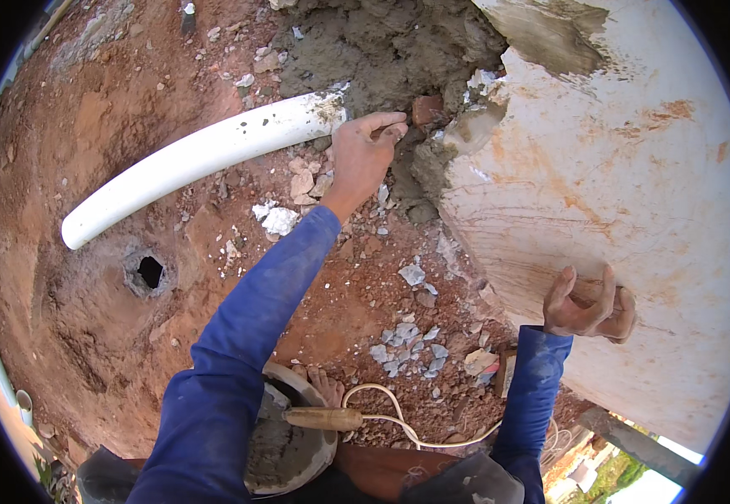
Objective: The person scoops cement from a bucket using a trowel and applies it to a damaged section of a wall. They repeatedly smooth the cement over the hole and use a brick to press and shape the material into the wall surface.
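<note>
My left hand (pixel 363 155) reaches out at the edge of wet grey mortar (pixel 382 50), its fingers drawn together in a pinch. What lies between the fingertips, if anything, I cannot make out. A reddish brick piece (pixel 427 110) sits in the mortar just right of the fingertips. Close to the left of this hand is the mortar-spattered end of a curved-looking white pipe (pixel 205 160). My right hand (pixel 588 307) is against or just over the stained white wall (pixel 634 185), fingers bent but apart, holding nothing visible.
Below my left arm stands a bucket (pixel 325 449) of mortar with a wooden-handled trowel (pixel 323 418) across it. A white cord (pixel 399 412) runs near my bare foot (pixel 325 386). Stone chips (pixel 411 349) litter the red soil. A dark hole (pixel 150 271) opens at left.
</note>
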{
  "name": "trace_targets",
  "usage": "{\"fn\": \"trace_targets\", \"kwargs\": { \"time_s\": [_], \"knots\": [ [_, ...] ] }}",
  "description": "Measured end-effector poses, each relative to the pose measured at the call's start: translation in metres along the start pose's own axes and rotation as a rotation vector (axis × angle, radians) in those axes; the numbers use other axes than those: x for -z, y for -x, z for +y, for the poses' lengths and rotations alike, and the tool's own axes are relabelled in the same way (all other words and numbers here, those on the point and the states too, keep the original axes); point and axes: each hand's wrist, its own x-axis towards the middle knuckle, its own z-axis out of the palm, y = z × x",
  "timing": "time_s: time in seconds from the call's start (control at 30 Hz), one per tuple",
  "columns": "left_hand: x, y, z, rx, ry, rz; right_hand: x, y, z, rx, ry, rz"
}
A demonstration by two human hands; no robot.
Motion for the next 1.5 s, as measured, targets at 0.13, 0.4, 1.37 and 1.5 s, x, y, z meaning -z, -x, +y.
{"fn": "trace_targets", "kwargs": {
  "time_s": [0.13,0.4,1.37,1.5],
  "knots": [
    [-0.007,-0.008,0.008,-0.045,-0.091,-0.037,0.0,0.002,-0.001,-0.065,-0.058,0.029],
    [-0.019,-0.012,0.013,-0.073,-0.118,0.044,0.0,-0.006,-0.009,-0.056,-0.047,0.08],
    [0.157,0.141,0.106,-0.058,-0.628,-0.408,0.147,-0.09,-0.146,-0.313,-1.107,-0.424],
    [0.179,0.174,0.136,0.001,-0.526,-0.47,0.184,-0.104,-0.19,0.113,-1.263,-0.344]
  ]
}}
